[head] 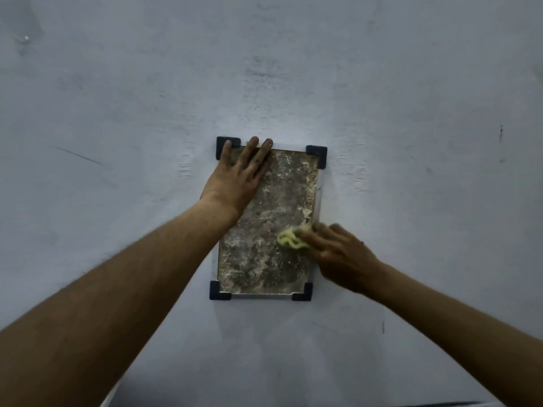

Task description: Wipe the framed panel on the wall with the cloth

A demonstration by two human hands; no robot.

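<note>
A framed panel [273,207] hangs on the wall, upright, with a mottled grey-brown, dirt-streaked surface and dark corner brackets. My left hand [238,177] lies flat on its upper left part, fingers straight, their tips reaching past the top edge. My right hand [338,251] presses a small yellow-green cloth [289,237] against the panel's lower right area; its fingers cover part of the cloth and the panel's right edge there.
The pale blue-grey painted wall [411,142] surrounds the panel on all sides, with scuffs and a few dark marks. A small shiny spot [26,39] sits at the far upper left. Both my bare forearms reach in from below.
</note>
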